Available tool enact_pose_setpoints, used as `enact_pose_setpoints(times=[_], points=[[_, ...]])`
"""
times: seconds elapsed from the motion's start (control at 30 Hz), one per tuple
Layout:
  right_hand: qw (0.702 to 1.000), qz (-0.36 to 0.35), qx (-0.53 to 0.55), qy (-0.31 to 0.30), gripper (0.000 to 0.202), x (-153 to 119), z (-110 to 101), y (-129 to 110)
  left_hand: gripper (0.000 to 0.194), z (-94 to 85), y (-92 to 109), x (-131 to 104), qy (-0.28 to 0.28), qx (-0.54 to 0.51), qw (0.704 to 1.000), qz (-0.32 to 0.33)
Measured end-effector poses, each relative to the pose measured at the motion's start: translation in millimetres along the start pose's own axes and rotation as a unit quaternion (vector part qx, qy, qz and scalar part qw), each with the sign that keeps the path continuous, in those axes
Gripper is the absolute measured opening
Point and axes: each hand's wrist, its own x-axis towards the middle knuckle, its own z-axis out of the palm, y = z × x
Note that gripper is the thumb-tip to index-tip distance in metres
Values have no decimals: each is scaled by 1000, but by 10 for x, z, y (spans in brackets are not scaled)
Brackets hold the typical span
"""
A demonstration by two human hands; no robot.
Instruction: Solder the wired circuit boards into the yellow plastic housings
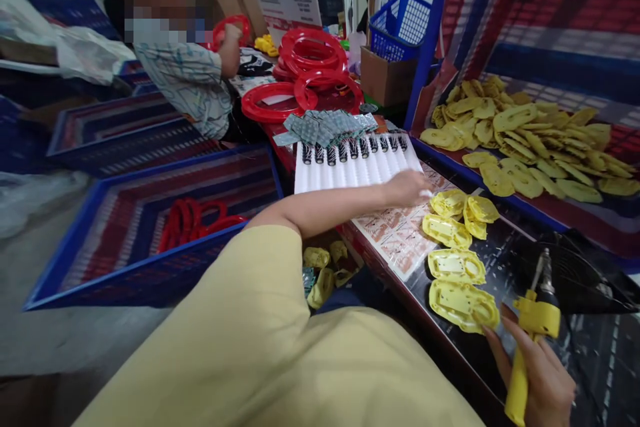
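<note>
My left hand (407, 188) is over the right edge of a white foam tray (345, 177), beside the upper yellow shells; its fingers are bent together, and what they pinch is too small to name. Black cylindrical parts with thin wires (343, 151) stand in a row along the tray's far side. My right hand (537, 367) is wrapped round a yellow glue gun (537, 317), its nozzle pointing up and away. Just left of it lie open yellow shells (463, 305) in a column on the dark table (415, 300).
A blue-rimmed basket (425, 67) of yellow pieces (530, 133) stands at the right. Green strips (327, 127) and red rings (315, 57) lie beyond the tray. A person (185, 80) holds a red ring. Another basket (120, 280) with red rings is at the left.
</note>
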Motion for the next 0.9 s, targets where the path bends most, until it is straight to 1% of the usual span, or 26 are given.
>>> enact_pose_setpoints(times=[0.07,0.1,0.13,0.17,0.2,0.27,0.33,0.4,0.43,0.5,0.6,0.63,0.7,0.77,0.8,0.83,0.9], points=[[1000,26,4,15,83,-4,20,4,40,-312,-394,62,60,45,990,-123],[999,36,13,20,83,6,34,0,40,-445,-599,98,99,53,977,-183],[998,47,26,23,82,22,47,-6,41,-552,-797,134,134,55,963,-226],[997,57,40,23,82,43,59,-12,45,-625,-982,171,149,57,955,-250],[996,63,51,22,82,66,66,-17,46,-665,-1149,207,160,50,947,-274],[995,72,62,19,81,107,72,-24,42,-655,-1414,285,178,9,938,-298],[996,71,51,22,80,129,69,-24,30,-577,-1584,379,204,-49,928,-309],[998,62,14,20,79,128,65,-19,19,-501,-1671,478,234,-94,917,-310],[999,52,-5,15,79,121,63,-17,16,-480,-1691,519,246,-109,911,-313],[999,22,-35,2,79,99,62,-17,18,-477,-1700,562,277,-140,900,-307],[999,2,-34,-5,76,67,64,-30,20,-526,-1671,503,325,-197,887,-263],[1000,6,-22,-11,72,56,69,-33,22,-542,-1649,461,339,-220,882,-242],[999,18,10,-27,57,25,86,-32,22,-565,-1574,373,365,-264,870,-201],[999,20,29,-40,38,-20,117,-17,20,-584,-1432,306,389,-318,848,-167],[998,19,31,-43,30,-47,137,-8,18,-595,-1330,282,396,-357,832,-153],[998,18,31,-45,26,-74,157,0,18,-606,-1205,264,396,-405,811,-143],[998,19,34,-50,25,-117,195,7,20,-625,-897,231,367,-520,760,-130]])
